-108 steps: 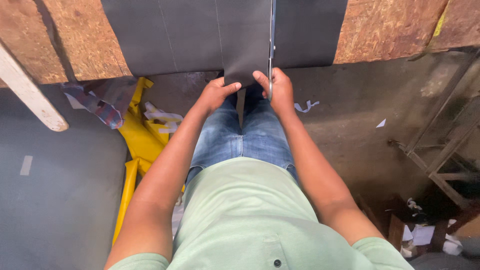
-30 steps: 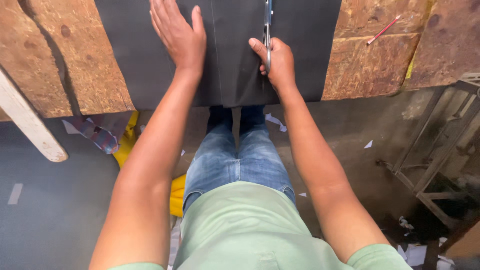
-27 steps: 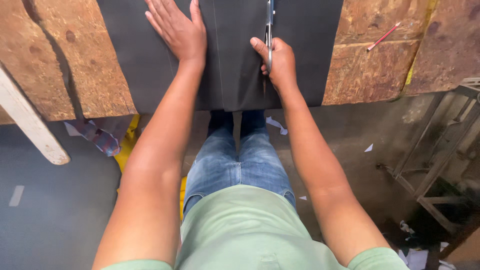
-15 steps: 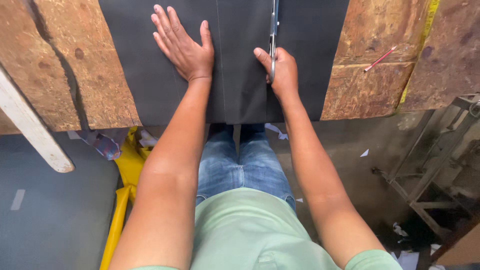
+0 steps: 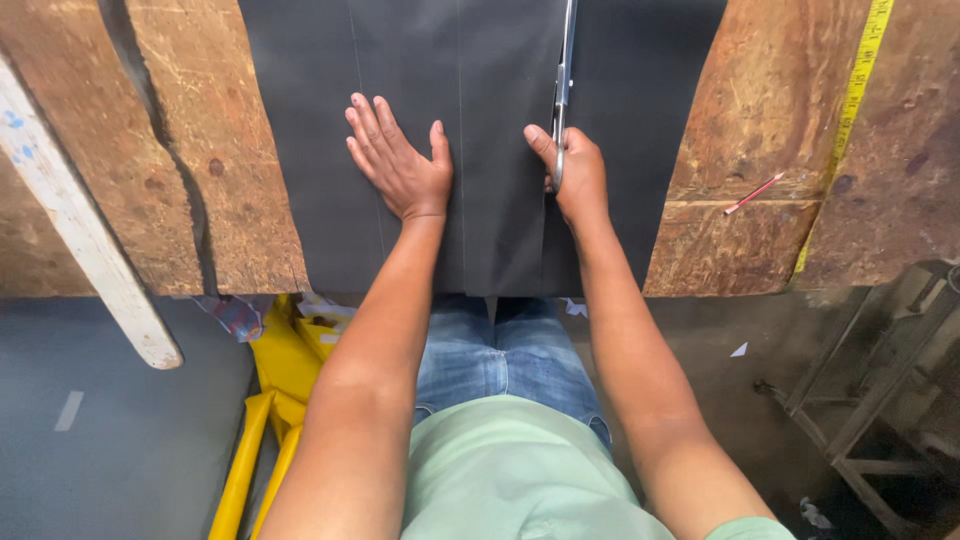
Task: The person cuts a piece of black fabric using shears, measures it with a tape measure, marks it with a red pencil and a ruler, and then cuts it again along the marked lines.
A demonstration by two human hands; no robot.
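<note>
Cloth, black, spread across the middle of a worn wooden table and hanging over its near edge. Left hand open, pressed flat on it; right hand just beside, closed on scissors whose blades point toward the far edge. Red pencil and yellow tape measure lie toward the right edge.

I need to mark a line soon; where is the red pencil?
The red pencil lies on the wooden table, right of the black cloth and right hand, beside the yellow tape measure.
</note>
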